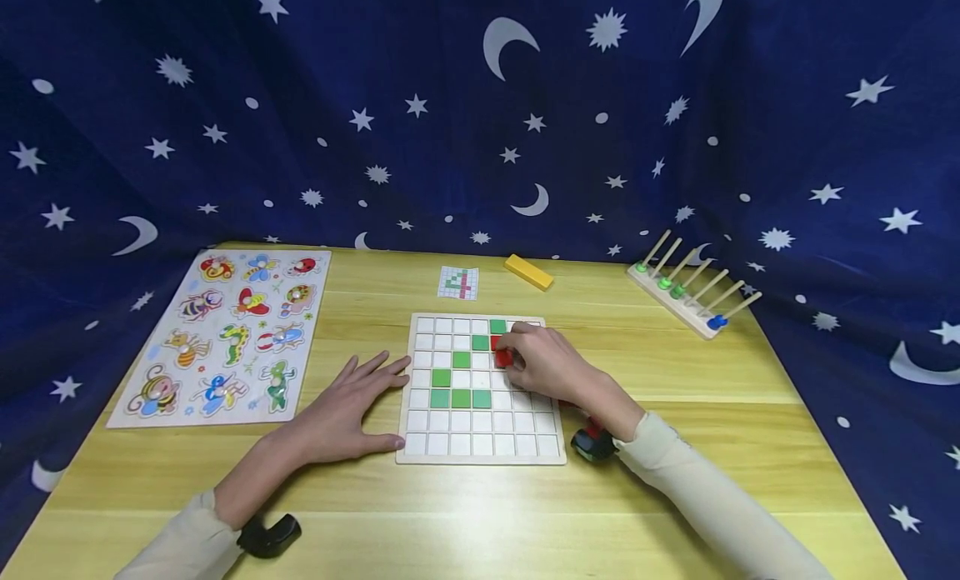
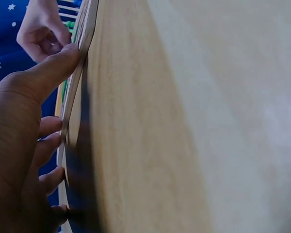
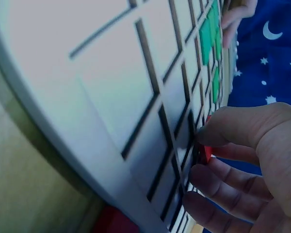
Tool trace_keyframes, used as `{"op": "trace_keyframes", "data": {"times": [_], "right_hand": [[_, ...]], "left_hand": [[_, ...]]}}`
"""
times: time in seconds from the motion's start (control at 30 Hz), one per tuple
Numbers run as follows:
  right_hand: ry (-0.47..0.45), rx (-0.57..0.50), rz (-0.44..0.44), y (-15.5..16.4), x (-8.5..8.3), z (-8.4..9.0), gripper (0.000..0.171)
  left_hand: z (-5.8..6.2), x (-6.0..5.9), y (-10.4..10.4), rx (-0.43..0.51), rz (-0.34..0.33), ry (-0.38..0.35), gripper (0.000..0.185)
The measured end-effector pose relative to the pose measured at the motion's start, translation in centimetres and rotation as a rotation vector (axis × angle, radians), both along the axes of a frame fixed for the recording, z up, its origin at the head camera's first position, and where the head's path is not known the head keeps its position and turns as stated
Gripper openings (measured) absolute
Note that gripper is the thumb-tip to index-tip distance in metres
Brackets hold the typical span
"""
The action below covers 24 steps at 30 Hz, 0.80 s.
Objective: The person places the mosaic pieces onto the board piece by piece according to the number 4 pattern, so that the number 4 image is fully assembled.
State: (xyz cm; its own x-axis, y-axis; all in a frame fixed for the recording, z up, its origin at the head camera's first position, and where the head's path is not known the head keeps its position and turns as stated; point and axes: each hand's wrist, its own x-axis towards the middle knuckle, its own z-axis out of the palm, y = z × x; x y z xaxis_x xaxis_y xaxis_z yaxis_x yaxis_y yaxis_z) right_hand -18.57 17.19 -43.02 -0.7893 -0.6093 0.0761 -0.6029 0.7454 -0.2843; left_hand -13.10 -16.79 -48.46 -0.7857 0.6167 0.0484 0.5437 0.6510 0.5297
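A wooden grid board (image 1: 438, 457) with white squares lies on the table. Several green tiles (image 1: 461, 360) sit in it as a diagonal and a short row. My right hand (image 1: 546, 362) is over the board's upper right, thumb and fingers pinching a red square tile (image 3: 206, 153) at the grid. Another bit of red shows just above it, partly covered by the fingers. My left hand (image 1: 341, 417) is spread along the board's left side, with thumb and fingertips against the edge, as the left wrist view also shows.
Behind the board lie a small pattern card (image 1: 458, 283) and a yellow block (image 1: 528, 272). An insect picture board (image 1: 225, 334) is at the left; a peg stand (image 1: 678, 301) with beads, at the back right. Something red (image 3: 115, 221) lies beside the board, near my right wrist.
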Motion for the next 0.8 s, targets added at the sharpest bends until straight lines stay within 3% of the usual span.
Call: {"op": "trace_keyframes", "data": {"times": [0.47, 0.8], "right_hand": [[-0.017, 0.074, 0.07, -0.88, -0.37, 0.71, 0.012], [-0.058, 0.064, 0.051, -0.55, -0.21, 0.88, 0.009]], "left_hand": [[0.03, 0.01, -0.05, 0.003, 0.001, 0.003, 0.086], [0.0, 0.0, -0.04, 0.011, -0.003, 0.0, 0.086]]}}
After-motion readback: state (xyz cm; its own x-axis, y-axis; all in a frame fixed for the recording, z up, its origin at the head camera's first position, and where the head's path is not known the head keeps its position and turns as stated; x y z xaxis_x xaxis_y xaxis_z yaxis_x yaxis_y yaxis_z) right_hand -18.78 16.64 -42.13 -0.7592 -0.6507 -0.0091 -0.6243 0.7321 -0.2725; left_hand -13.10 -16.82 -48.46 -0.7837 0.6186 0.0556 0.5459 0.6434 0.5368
